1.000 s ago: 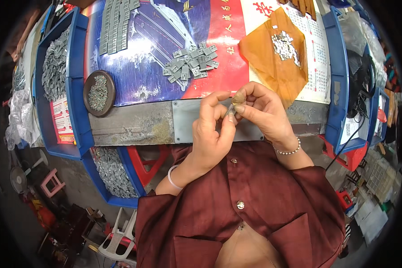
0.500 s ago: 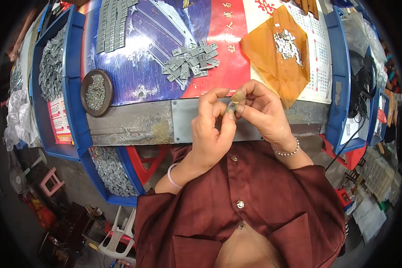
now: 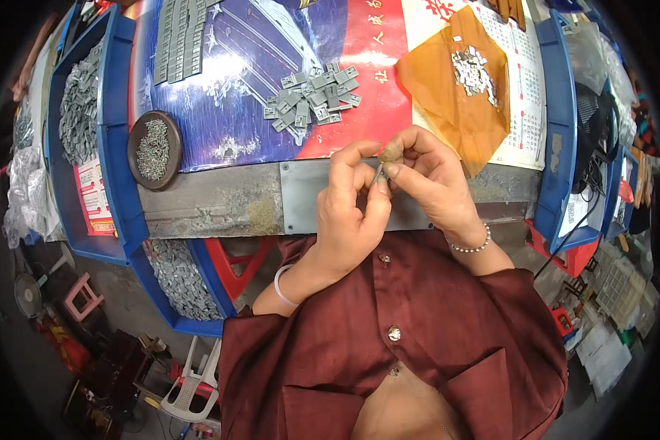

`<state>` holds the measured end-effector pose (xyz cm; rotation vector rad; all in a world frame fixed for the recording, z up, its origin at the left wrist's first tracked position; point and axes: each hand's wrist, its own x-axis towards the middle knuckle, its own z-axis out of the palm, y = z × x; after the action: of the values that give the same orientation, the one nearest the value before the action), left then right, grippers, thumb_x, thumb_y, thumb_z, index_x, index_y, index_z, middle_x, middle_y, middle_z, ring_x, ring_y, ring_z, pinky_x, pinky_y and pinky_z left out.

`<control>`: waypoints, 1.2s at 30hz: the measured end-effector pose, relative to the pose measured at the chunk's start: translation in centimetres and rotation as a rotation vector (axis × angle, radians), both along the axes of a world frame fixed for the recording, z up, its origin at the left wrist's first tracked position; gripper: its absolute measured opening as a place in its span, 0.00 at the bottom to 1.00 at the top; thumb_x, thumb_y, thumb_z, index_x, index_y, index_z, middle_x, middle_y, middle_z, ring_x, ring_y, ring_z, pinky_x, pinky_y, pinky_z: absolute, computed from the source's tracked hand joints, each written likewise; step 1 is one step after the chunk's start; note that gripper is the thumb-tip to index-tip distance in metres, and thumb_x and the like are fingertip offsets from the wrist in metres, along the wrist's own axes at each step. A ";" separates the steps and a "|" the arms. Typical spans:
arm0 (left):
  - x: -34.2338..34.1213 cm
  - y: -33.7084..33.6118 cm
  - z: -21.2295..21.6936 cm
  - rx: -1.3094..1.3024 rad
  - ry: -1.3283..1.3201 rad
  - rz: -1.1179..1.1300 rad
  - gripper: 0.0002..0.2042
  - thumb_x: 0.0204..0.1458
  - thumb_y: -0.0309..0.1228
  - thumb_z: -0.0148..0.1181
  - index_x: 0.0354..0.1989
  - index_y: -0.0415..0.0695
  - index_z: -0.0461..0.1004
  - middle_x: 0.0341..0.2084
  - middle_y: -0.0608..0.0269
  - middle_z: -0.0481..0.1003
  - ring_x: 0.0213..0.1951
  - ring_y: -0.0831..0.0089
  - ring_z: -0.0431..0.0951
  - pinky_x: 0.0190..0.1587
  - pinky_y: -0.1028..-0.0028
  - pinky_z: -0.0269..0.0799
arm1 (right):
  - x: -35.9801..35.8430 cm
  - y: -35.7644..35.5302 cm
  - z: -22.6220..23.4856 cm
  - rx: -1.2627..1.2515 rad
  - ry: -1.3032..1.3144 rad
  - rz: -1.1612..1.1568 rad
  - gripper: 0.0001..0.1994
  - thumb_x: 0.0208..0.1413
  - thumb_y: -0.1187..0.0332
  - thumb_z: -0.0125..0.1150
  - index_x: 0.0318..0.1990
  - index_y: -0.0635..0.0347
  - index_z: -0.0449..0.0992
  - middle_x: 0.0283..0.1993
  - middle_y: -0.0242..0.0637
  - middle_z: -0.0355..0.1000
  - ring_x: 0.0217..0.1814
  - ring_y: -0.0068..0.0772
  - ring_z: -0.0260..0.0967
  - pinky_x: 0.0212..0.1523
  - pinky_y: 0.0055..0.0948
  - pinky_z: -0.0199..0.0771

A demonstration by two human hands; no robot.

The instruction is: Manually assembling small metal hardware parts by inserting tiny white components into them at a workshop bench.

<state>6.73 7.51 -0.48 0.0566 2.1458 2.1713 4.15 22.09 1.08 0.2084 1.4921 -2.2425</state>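
My left hand (image 3: 347, 205) and my right hand (image 3: 436, 183) meet over the near edge of the bench, fingers closed in pinches. Between their fingertips is a small, thin grey part (image 3: 378, 174), mostly hidden by the fingers. A tan cover (image 3: 391, 152) sits on a fingertip of my right hand. Beyond the hands, a loose pile of flat grey rectangular parts (image 3: 301, 110) lies on the printed sheet (image 3: 235, 128). To the right, small silvery-white pieces (image 3: 473, 73) rest on an orange-brown paper (image 3: 436, 81).
A round dark dish (image 3: 134, 158) with tiny metal pieces stands at the left. Beside it are blue bins (image 3: 117, 139) of grey parts, with another blue bin (image 3: 224, 282) lower down. Grey strips (image 3: 180, 44) lie in rows at the back. A blue bin (image 3: 554, 125) borders the right side.
Both hands stay almost in place. The small grey part and the fingertips around it have turned slightly. The view has shifted a little.
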 end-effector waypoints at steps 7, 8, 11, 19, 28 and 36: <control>0.0 -1.0 0.7 0.158 -0.179 -0.112 0.22 0.55 0.17 0.46 0.58 0.37 0.53 0.27 0.64 0.70 0.31 0.81 0.70 0.35 0.82 0.67 | -0.3 -0.3 0.4 -0.020 -0.014 -0.001 0.08 0.55 0.80 0.52 0.42 0.65 0.66 0.36 0.32 0.67 0.33 0.19 0.68 0.34 0.20 0.71; 0.0 -1.1 0.9 0.156 -0.176 -0.109 0.22 0.55 0.17 0.46 0.58 0.37 0.53 0.27 0.64 0.70 0.31 0.81 0.70 0.35 0.82 0.67 | -0.4 -0.4 0.5 -0.022 -0.012 0.003 0.08 0.55 0.80 0.52 0.42 0.65 0.66 0.36 0.32 0.67 0.33 0.19 0.68 0.34 0.20 0.71; 0.0 -1.3 1.3 0.186 -0.211 -0.114 0.21 0.55 0.17 0.45 0.58 0.38 0.53 0.27 0.64 0.70 0.31 0.81 0.70 0.35 0.82 0.67 | -0.4 -0.5 0.7 -0.010 0.017 0.031 0.09 0.54 0.81 0.52 0.42 0.65 0.65 0.35 0.33 0.66 0.32 0.18 0.68 0.33 0.20 0.71; 0.4 -2.0 1.6 0.181 -0.197 -0.101 0.21 0.55 0.17 0.45 0.58 0.38 0.53 0.26 0.64 0.70 0.29 0.82 0.69 0.34 0.83 0.65 | -0.4 -1.3 1.0 -0.020 -0.007 0.058 0.10 0.51 0.80 0.51 0.41 0.64 0.65 0.33 0.31 0.66 0.30 0.18 0.67 0.32 0.20 0.70; 1.4 -1.9 1.2 0.086 -0.098 -0.026 0.21 0.51 0.16 0.48 0.55 0.37 0.58 0.18 0.66 0.67 0.22 0.83 0.67 0.27 0.80 0.64 | 0.5 -1.6 0.9 0.012 -0.010 0.090 0.10 0.50 0.80 0.52 0.40 0.63 0.66 0.36 0.29 0.64 0.33 0.16 0.64 0.34 0.20 0.70; 1.1 -2.8 2.2 0.221 -0.261 -0.101 0.21 0.54 0.17 0.45 0.57 0.38 0.54 0.23 0.66 0.69 0.26 0.84 0.67 0.30 0.83 0.64 | 0.5 -1.4 1.2 0.083 0.047 0.105 0.11 0.50 0.79 0.54 0.42 0.64 0.67 0.38 0.31 0.66 0.38 0.17 0.64 0.39 0.21 0.69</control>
<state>7.86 4.74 1.72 -0.0966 1.7245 2.2083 4.67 20.68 2.32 0.1009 1.5843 -2.1192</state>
